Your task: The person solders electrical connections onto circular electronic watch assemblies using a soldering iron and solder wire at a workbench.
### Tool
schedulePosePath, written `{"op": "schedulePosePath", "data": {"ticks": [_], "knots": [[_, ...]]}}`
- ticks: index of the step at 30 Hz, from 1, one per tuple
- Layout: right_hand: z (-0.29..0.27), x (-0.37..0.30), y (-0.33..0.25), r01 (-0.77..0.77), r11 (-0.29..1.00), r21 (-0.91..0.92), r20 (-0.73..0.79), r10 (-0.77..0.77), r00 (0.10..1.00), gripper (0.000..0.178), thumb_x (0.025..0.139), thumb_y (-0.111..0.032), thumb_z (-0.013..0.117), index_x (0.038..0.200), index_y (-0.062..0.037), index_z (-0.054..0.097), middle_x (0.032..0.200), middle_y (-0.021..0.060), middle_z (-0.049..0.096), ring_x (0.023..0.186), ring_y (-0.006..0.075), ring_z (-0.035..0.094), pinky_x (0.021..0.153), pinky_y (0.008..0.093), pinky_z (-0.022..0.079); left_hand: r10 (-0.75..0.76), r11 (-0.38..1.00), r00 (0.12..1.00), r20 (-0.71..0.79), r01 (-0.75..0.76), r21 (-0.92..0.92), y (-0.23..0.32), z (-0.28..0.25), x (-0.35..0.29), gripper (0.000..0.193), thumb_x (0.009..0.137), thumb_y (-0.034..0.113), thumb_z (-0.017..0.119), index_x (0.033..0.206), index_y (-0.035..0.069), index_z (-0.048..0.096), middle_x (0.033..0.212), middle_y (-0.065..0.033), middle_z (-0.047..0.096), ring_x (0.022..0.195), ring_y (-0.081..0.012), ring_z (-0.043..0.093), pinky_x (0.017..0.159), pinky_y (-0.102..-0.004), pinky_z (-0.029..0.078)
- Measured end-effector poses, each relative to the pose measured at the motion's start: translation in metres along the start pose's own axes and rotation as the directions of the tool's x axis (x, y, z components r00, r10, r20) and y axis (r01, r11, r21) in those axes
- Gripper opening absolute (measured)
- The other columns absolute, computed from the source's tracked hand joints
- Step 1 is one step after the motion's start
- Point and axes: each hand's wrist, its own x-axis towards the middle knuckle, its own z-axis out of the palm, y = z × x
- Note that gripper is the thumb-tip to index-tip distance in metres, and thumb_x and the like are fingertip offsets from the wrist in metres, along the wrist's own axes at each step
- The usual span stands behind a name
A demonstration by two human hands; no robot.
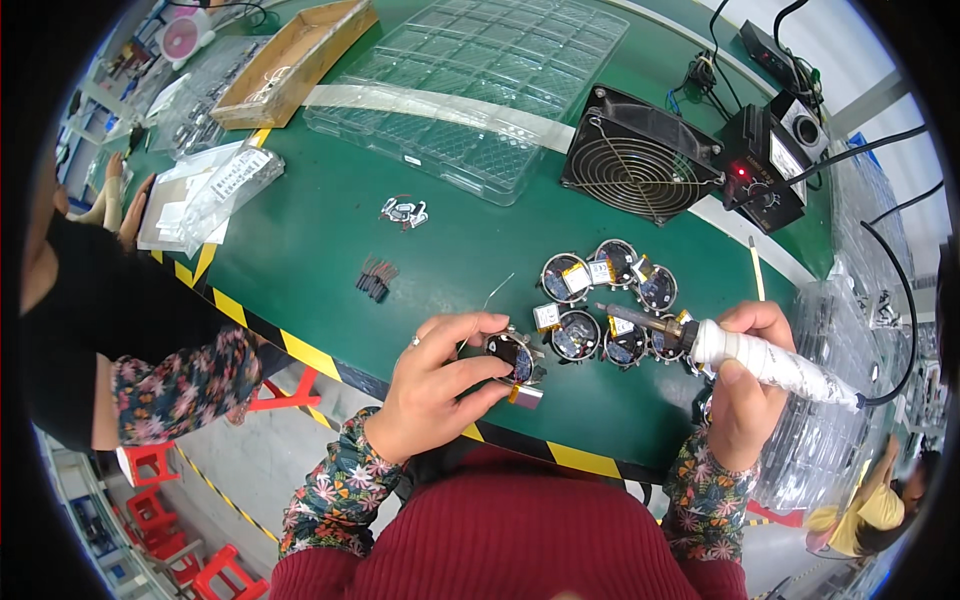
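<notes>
My left hand (428, 378) grips a small round metal-rimmed case (512, 352) with dark electronics inside, above the table's front edge. A flat silver battery (527, 397) hangs at the case's lower side. A thin wire (497, 290), likely solder, sticks up by the same fingers. My right hand (748, 400) is closed around the white-wrapped handle of a soldering iron (780, 367). The iron's tip points left, apart from the held case, above several similar round cases (577, 336) with flat batteries (576, 278) lying on the green table.
A black fan (640, 158) and a soldering station (768, 170) with a lit red light stand at the back right. Clear plastic trays (450, 135) and a wooden box (290, 68) lie behind. Small white parts (404, 212) and dark parts (376, 280) form piles. A co-worker (90, 330) is at the left.
</notes>
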Motion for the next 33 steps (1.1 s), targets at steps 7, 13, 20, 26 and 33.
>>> {"op": "schedulePosePath", "data": {"ticks": [7,13,20,26,33], "knots": [[0.0018,-0.0001,0.0003,-0.002,1.0,0.006,-0.008,0.002,1.0,0.031,0.068,-0.016,0.064,0.091,-0.0001,0.052,0.08,0.0013,0.054,0.068,0.0058,0.046,0.06,0.0187,0.037,-0.009,0.999,1.0,-0.01,0.008,-0.031,-0.001,-0.0009,-0.0005,0.027,0.059,0.003,0.074,0.084,0.007,0.063,0.116,-0.0103,0.054,0.084,-0.0217,0.053,0.072,-0.0329,0.044],[0.0018,-0.0002,0.0015,0.005,1.0,0.006,-0.003,-0.005,1.0,0.031,0.068,-0.017,0.064,0.091,-0.0002,0.052,0.08,0.0009,0.054,0.068,0.0056,0.046,0.06,0.0187,0.036,-0.068,0.992,0.997,-0.035,0.064,-0.109,-0.0056,0.0019,-0.0061,0.03,0.06,0.002,0.073,0.087,0.007,0.062,0.118,-0.0102,0.053,0.084,-0.0214,0.054,0.078,-0.035,0.043],[0.0025,0.0001,0.0009,-0.001,1.0,0.005,-0.016,0.001,1.0,0.03,0.068,-0.017,0.064,0.091,-0.0004,0.052,0.078,0.0004,0.053,0.067,0.0054,0.045,0.06,0.0184,0.036,-0.078,0.989,0.996,-0.041,0.073,-0.125,-0.0052,0.0009,-0.0046,0.031,0.06,0.001,0.072,0.089,0.007,0.062,0.118,-0.0111,0.053,0.083,-0.0208,0.053,0.077,-0.0346,0.042],[0.0004,0.0002,0.0021,0.005,1.0,0.011,0.002,-0.005,1.0,0.03,0.069,-0.018,0.065,0.091,-0.0004,0.052,0.079,0.0009,0.054,0.068,0.0051,0.046,0.06,0.0181,0.036,-0.081,0.989,0.995,-0.057,0.073,-0.132,-0.0061,0.0006,-0.0043,0.031,0.06,0.001,0.072,0.089,0.007,0.063,0.118,-0.0112,0.053,0.081,-0.0206,0.053,0.077,-0.0346,0.042],[-0.0006,0.0009,0.0009,0.011,1.0,0.014,0.008,-0.011,1.0,0.031,0.07,-0.019,0.065,0.091,-0.0001,0.052,0.079,0.0013,0.054,0.068,0.0052,0.046,0.06,0.0182,0.036,-0.099,0.988,0.993,-0.069,0.09,-0.126,-0.0046,0.0014,-0.0044,0.031,0.06,0.001,0.072,0.089,0.007,0.064,0.118,-0.0113,0.053,0.08,-0.0207,0.052,0.077,-0.0346,0.042]]}}
